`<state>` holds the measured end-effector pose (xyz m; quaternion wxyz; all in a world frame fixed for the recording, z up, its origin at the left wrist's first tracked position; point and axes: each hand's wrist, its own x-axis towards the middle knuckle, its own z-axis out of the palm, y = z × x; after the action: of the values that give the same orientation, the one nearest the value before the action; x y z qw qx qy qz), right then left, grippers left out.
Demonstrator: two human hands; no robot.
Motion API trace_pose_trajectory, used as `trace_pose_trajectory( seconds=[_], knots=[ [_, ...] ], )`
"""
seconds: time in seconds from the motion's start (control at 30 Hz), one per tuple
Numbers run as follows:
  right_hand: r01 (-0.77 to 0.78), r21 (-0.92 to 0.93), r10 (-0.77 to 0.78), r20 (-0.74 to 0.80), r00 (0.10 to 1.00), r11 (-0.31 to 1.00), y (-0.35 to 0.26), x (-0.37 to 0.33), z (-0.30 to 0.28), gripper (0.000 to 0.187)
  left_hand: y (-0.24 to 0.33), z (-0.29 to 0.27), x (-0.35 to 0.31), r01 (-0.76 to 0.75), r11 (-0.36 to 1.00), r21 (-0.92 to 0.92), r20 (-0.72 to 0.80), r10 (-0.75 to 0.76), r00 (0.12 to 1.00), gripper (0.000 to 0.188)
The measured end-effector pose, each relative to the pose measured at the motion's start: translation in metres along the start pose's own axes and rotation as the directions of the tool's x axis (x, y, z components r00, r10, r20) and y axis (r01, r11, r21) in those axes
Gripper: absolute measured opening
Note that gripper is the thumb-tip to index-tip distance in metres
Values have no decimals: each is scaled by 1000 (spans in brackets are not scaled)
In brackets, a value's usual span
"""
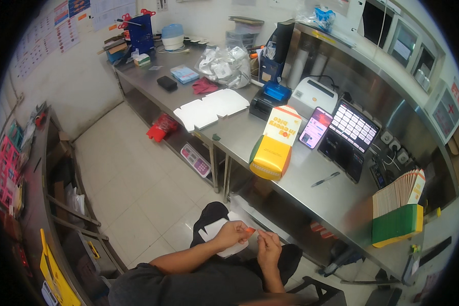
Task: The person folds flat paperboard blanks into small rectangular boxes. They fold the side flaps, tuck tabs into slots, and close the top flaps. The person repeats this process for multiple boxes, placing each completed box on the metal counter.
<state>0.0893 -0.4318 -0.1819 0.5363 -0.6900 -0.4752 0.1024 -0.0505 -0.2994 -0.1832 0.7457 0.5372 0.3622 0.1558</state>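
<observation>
Both hands are held close together above my lap. My left hand point(231, 235) is closed in a pinch on a small orange-red piece point(250, 230), too small to tell its kind. Close by on the right, my right hand point(269, 248) has its fingertips pressed together at the other end of that piece; what they grip is hard to make out. A flat white card blank point(235, 250) lies across my dark trousers, partly hidden under my left hand and forearm.
On the steel table point(311, 201) stand a yellow-and-white carton point(275, 148), a phone point(316, 127), a tablet point(354, 125), a pen point(325, 179) and a green-yellow box of cartons point(398, 224). White card blanks point(211, 109) lie farther back. A shelf unit point(61, 188) lines the left.
</observation>
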Motion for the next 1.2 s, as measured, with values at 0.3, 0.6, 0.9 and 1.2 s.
trace_pose_trajectory(
  seconds=[0.3, 0.6, 0.9, 1.2],
  knots=[
    [-87, 100, 80, 63, 995, 991, -25, 3, 5, 16, -6, 11, -18, -39, 981, -192, -14, 37, 999, 14],
    [-195, 148, 181, 99, 978, 970, -24, -8, 1, 10, -31, 17, -32, -170, 979, -110, -44, 166, 985, 14],
    [-320, 285, 289, 147, 946, 903, -5, 10, -13, 12, -26, 13, -10, -122, 972, -202, 113, 147, 983, 10],
    [-326, 314, 253, 252, 934, 892, -11, 11, -16, 13, -20, 10, -15, -10, 912, -410, 117, 63, 991, 14]
  ],
)
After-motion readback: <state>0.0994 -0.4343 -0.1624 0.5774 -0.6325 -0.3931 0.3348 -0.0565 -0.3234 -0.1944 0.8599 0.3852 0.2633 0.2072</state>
